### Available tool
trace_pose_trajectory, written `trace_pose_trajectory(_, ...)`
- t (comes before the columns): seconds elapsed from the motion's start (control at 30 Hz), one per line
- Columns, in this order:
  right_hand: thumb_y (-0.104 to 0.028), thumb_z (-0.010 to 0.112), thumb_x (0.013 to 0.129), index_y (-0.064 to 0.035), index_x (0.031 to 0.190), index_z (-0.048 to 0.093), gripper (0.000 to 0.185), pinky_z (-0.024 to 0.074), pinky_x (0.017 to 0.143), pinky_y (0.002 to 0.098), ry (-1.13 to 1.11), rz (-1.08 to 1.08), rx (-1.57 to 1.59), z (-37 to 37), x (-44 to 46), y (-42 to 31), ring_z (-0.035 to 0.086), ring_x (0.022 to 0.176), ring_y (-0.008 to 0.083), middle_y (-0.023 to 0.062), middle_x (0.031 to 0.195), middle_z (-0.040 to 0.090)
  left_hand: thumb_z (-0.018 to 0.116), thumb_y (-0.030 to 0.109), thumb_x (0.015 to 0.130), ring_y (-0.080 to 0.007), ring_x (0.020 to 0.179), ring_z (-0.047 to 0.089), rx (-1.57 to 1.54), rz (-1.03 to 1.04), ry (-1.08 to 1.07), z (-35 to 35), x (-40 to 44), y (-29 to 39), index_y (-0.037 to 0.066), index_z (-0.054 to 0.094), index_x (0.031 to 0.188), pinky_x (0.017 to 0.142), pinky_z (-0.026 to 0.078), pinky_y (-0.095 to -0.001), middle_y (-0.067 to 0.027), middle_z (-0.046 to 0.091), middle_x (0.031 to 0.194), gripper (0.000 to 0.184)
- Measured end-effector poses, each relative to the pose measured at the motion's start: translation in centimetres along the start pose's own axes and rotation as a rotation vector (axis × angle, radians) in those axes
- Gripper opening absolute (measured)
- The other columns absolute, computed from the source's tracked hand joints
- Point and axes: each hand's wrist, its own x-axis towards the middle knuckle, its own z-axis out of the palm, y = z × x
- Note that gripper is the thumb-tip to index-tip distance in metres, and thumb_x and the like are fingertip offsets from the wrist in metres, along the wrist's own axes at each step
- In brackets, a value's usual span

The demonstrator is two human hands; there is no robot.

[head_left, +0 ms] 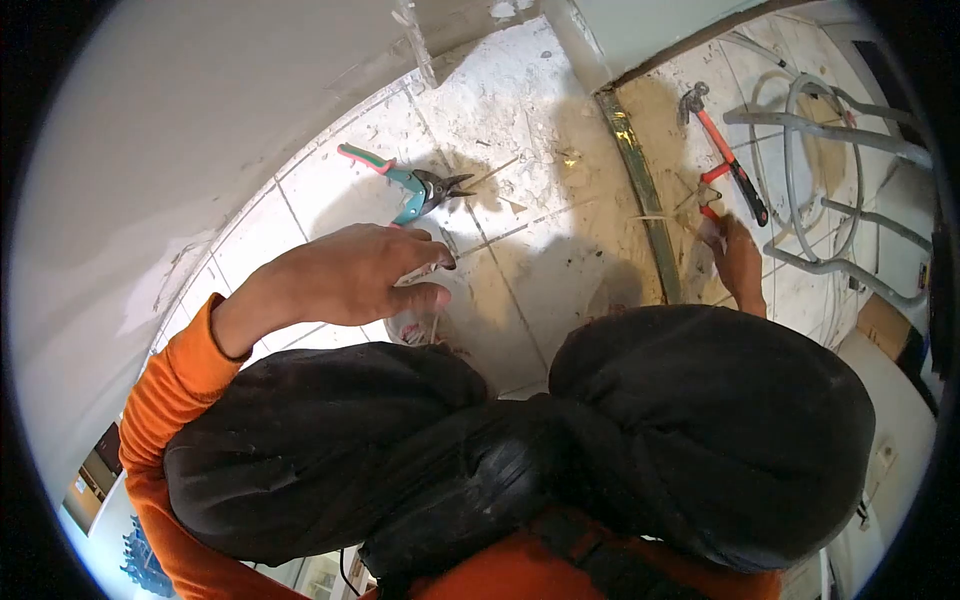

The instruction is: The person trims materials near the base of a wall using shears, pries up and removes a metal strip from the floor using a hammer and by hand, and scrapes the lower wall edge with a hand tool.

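My left hand hovers over the tiled floor, fingers and thumb apart, with nothing in it. Just beyond its fingers lie tin snips with green and red grips, jaws toward the right. On the right, my right hand is partly hidden by my knee. Its fingers are closed at the lower handle of red-handled pliers, whose handles are spread; the grip itself shows poorly. Close by rests a claw hammer with a red and black handle.
A dark green metal strip runs across the dusty, debris-strewn tile floor. Grey flexible conduit lies coiled at right. A wall borders the left, and a wall corner stands ahead. My bent knees fill the foreground.
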Motion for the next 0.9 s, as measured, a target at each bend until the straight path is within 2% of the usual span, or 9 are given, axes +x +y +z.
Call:
trace_pose_trajectory(0.1,-0.020,0.073,0.096,-0.0057,0.131,0.062,0.040,0.0543,0.096,0.0506,0.167,0.071,-0.065,-2.2,0.8,-2.2,0.066,0.114,0.0402,0.0184,0.121,0.068,0.059,0.042,0.109,-0.0379,0.115,0.069,0.002,-0.041,0.015,0.0,0.3,-0.6,0.004,0.064,0.136,0.102,0.053,-0.0483,-0.0206,0.069,0.128,0.046)
trace_pose_trajectory(0.23,-0.020,0.072,0.096,-0.0078,0.127,0.066,0.034,0.0554,0.093,0.0482,0.042,-0.022,-0.168,-1.1,1.7,-0.3,0.067,0.112,0.0365,0.0132,0.117,0.069,0.059,0.045,0.109,-0.0375,0.109,0.070,0.036,-0.192,0.007,-0.1,0.1,-1.0,0.004,0.063,0.136,0.095,0.056,-0.0465,-0.0189,0.069,0.131,0.049)
trace_pose_trajectory(0.33,-0.016,0.071,0.097,-0.0071,0.119,0.067,0.024,0.0560,0.087,0.0480,0.059,-0.054,-0.090,-2.2,1.6,-1.4,0.069,0.103,0.0375,0.0115,0.112,0.070,0.060,0.045,0.108,-0.0378,0.106,0.071,0.035,-0.138,0.013,0.1,0.1,-1.0,0.004,0.063,0.136,0.091,0.058,-0.0465,-0.0196,0.068,0.132,0.050)
trace_pose_trajectory(0.47,-0.015,0.066,0.101,-0.0072,0.119,0.068,0.019,0.0556,0.084,0.0480,0.210,-0.115,-0.141,-3.0,0.8,-3.0,0.069,0.101,0.0369,0.0115,0.108,0.069,0.059,0.044,0.109,-0.0371,0.109,0.070,-0.034,-0.084,-0.024,-0.2,0.5,-0.3,0.002,0.062,0.137,0.095,0.056,-0.0470,-0.0195,0.068,0.132,0.051)
trace_pose_trajectory(0.57,-0.016,0.064,0.102,-0.0073,0.120,0.068,0.021,0.0549,0.085,0.0491,0.171,-0.010,-0.177,-3.0,-0.1,-2.1,0.068,0.100,0.0379,0.0137,0.109,0.068,0.059,0.043,0.109,-0.0363,0.112,0.069,-0.016,-0.086,-0.072,-0.7,1.3,0.5,0.001,0.062,0.138,0.099,0.055,-0.0470,-0.0190,0.068,0.132,0.051)
trace_pose_trajectory(0.67,-0.022,0.064,0.102,-0.0076,0.131,0.065,0.032,0.0555,0.089,0.0506,0.227,-0.026,-0.232,-2.2,0.4,0.9,0.068,0.106,0.0358,0.0155,0.118,0.068,0.058,0.041,0.109,-0.0365,0.112,0.068,0.022,-0.034,-0.086,-1.3,2.6,1.5,0.001,0.061,0.138,0.100,0.054,-0.0466,-0.0189,0.068,0.129,0.049)
trace_pose_trajectory(0.7,-0.025,0.064,0.103,-0.0083,0.135,0.062,0.036,0.0556,0.093,0.0511,0.264,-0.011,-0.291,-3.4,1.0,0.5,0.067,0.113,0.0371,0.0169,0.122,0.067,0.058,0.041,0.110,-0.0369,0.112,0.068,0.031,0.002,-0.074,-1.3,3.0,1.6,0.001,0.061,0.138,0.099,0.054,-0.0465,-0.0192,0.068,0.127,0.049)
trace_pose_trajectory(0.8,-0.027,0.064,0.102,-0.0096,0.141,0.057,0.043,0.0562,0.095,0.0515,0.430,0.001,-0.265,-3.6,4.2,1.8,0.065,0.121,0.0380,0.0175,0.128,0.066,0.057,0.040,0.110,-0.0381,0.112,0.067,0.056,0.061,-0.084,-1.3,4.0,2.4,0.002,0.061,0.137,0.099,0.054,-0.0465,-0.0198,0.068,0.123,0.048)
trace_pose_trajectory(0.9,-0.030,0.065,0.101,-0.0104,0.145,0.054,0.050,0.0566,0.095,0.0523,0.156,0.019,-0.275,-1.5,6.3,4.3,0.066,0.121,0.0391,0.0187,0.128,0.068,0.057,0.040,0.110,-0.0387,0.113,0.067,0.099,0.057,-0.113,-2.0,5.0,3.4,0.002,0.062,0.136,0.100,0.053,-0.0468,-0.0198,0.067,0.121,0.047)
